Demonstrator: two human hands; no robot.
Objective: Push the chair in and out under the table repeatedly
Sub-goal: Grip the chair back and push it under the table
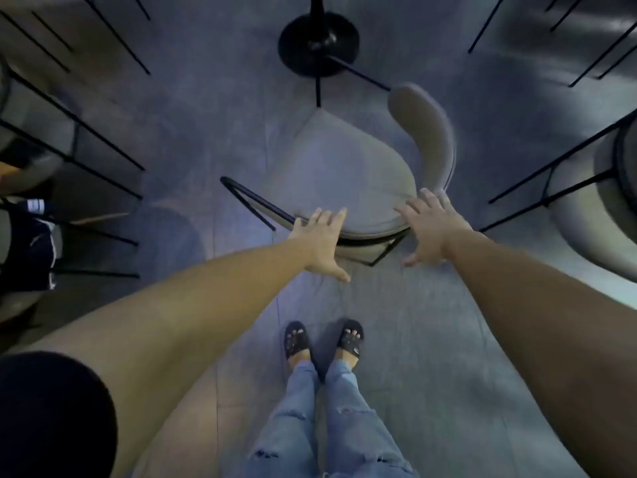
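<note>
Chair [344, 167] sits mid-frame, grey cushioned seat turned side-on, curved backrest [427, 132] at its 2 o'clock, thin black legs reaching toward the table's black pedestal base [319, 43] at 12 o'clock; tabletop itself can't be made out. Chair looks mostly out from under, close to the base. Left hand [322, 243] at seat's 7 o'clock rim, right hand [431, 229] at 5 o'clock rim by the backrest end: both with fingers straight and spread wide, laid flat on the seat edge, thumbs hanging off below, nothing gripped. Likely step: the push-in stroke, palms driving toward 12 o'clock. Next move needs even pressure from both hands so the side-on chair doesn't swivel, and legs must clear the base; pulling back out will need fingers hooked over the rim. Sandalled feet [324, 339] at 6 o'clock; other chairs [586, 188] at 3 and 9 o'clock.
</note>
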